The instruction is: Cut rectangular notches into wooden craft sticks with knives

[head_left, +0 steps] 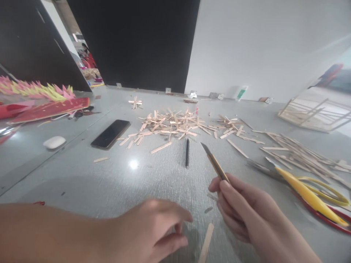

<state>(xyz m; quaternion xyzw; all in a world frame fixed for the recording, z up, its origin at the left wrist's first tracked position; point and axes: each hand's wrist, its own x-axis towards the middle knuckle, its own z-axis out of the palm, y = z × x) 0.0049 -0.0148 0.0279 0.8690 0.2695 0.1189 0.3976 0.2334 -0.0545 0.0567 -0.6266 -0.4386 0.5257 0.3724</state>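
The tabletop leaves passage left of the black rod, but heaped sticks obstruct beyond.

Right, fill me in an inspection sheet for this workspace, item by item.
Surface: grey tabletop, a bright light reflection on it.
Work items: cutter with its blade out, pointing away from the person; loose wooden stick lying between the hands.
Clutter: pile of wooden sticks, phone, white rounded object, yellow-handled tool on the right.
Hands: right hand grips the cutter; left hand has fingers curved, nothing seen in it.
Cables: nothing seen.
Surroundings: dark panel and pale panel behind.
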